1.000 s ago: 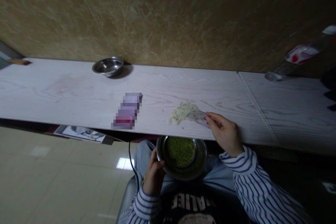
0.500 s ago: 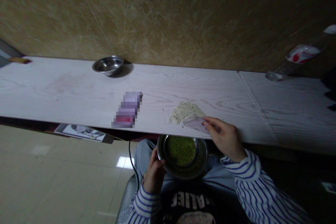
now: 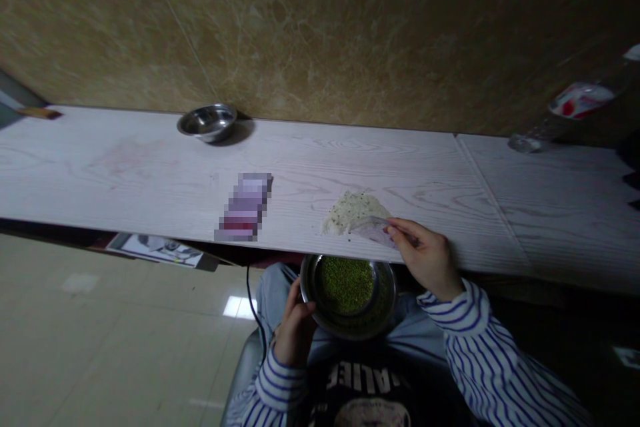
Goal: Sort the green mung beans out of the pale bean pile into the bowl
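My left hand (image 3: 296, 327) grips the left rim of a metal bowl (image 3: 350, 328), held over my lap just below the table edge. Small green beans (image 3: 345, 285) cover its bottom. My right hand (image 3: 427, 255) pinches a thin, clear, round-edged plastic piece, perhaps a lid (image 3: 374, 229), between thumb and fingers. That piece is tilted against the near right side of a pile of white grains (image 3: 353, 208) mixed with green specks on the table. Its lower edge is close to the table's front edge, above the bowl.
A smaller metal bowl (image 3: 207, 124) stands by the wall. A blurred-out flat phone-like object (image 3: 244, 207) lies left of the pile on the white table (image 3: 300, 153). A clear bottle (image 3: 580, 101) stands at the far right. A dark cable (image 3: 253, 307) hangs below the table.
The clear plastic piece and my right hand have shifted very slightly by the pile. My left hand still holds the bowl in the same place.
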`<state>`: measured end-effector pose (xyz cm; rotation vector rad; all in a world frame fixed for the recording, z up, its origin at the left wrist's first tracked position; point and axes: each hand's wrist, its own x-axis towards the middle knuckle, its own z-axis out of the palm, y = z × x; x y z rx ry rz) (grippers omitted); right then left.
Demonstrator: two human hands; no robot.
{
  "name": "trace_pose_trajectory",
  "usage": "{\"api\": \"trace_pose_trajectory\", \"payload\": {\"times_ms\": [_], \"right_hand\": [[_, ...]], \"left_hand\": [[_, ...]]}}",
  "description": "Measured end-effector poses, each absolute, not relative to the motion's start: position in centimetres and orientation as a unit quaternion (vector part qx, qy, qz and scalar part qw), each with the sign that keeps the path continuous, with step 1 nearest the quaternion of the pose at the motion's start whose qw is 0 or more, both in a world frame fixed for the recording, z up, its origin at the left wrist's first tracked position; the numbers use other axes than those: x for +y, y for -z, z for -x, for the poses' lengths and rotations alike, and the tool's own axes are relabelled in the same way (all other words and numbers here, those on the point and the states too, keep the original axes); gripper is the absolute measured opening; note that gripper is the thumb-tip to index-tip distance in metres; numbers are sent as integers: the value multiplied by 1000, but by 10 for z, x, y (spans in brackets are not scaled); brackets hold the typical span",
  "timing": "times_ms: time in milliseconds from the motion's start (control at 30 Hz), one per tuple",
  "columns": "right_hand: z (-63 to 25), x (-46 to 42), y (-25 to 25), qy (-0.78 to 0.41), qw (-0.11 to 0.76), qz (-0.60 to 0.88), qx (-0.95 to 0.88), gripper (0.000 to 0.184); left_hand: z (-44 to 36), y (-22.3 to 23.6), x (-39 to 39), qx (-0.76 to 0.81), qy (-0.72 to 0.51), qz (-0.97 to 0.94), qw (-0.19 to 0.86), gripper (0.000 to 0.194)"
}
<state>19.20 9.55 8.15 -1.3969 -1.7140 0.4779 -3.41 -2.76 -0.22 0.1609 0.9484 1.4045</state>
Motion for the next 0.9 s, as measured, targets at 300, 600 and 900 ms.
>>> {"api": "trace_pose_trajectory", "payload": {"times_ms": [300,600,900], "right_hand": [[-195,94,-82,-194,427,548,-693,24],[-191,95,-81,-198,423,537,-703,23],[-185,89,-84,-205,411,519,-721,21]], "left_hand": [[36,8,-29,424,-615,-76,660,53],[36,4,-28,407,-619,-94,665,54],[35,3,-27,411,-622,-89,661,54]]}}
